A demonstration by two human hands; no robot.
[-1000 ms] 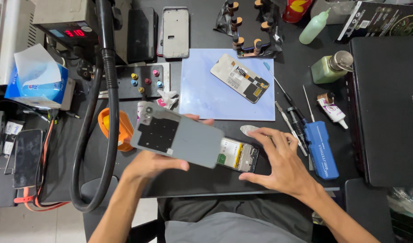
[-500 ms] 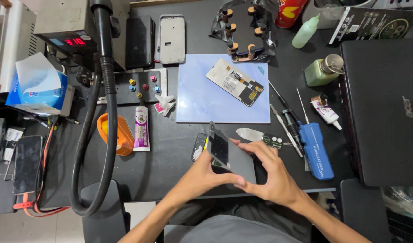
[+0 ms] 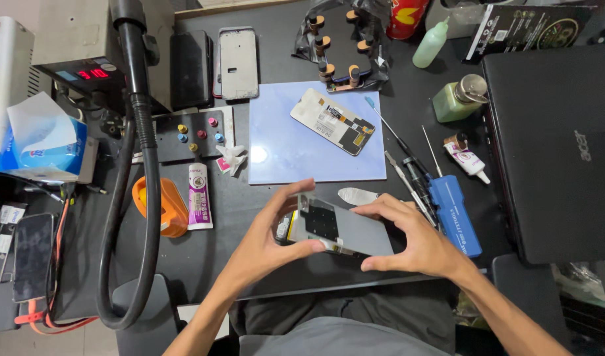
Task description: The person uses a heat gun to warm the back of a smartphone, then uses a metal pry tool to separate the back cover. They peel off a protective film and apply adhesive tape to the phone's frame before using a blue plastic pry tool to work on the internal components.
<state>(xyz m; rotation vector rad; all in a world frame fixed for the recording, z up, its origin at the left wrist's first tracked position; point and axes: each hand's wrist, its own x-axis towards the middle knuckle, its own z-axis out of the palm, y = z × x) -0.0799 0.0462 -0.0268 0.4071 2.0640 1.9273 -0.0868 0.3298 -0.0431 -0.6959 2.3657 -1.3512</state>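
Right now both hands hold a phone assembly (image 3: pixel 339 227) just above the dark bench (image 3: pixel 250 257), near its front edge, w/ the grey back of the panel facing up and tilted a bit toward the left.

Risks, as I judge them: the panel looks thin and is held by its edges only, so a squeeze or twist btwn the two hands could flex or crack it. A darker layer shows at the left end under the grey one; if those two parts are only loosely joined, pulling them apart at an angle could strain whatever connects them, though no cable is visible. A slip would drop it onto the bench edge or into the lap below. Small tools lie close by on the right: tweezers and drivers (image 3: pixel 408 175) and a blue case (image 3: pixel 455 214), so a right-hand move outward could knock them. A white pick-like piece (image 3: pixel 357 195) lies just behind the phone.

Grip: left hand (image 3: pixel 269 240) is partly curled, thumb under the near edge, fingers wrapped over the far left corner, pinching that end. Right hand (image 3: pixel 414 244) is spread wider, fingers arched over the far edge, thumb on the near right corner, pinching the right end. Neither hand touches anything else.

Elsewhere: another phone part (image 3: pixel 333 120) on a pale blue mat (image 3: pixel 283 155), glue tube (image 3: pixel 198 196), laptop (image 3: pixel 553 151) at right.
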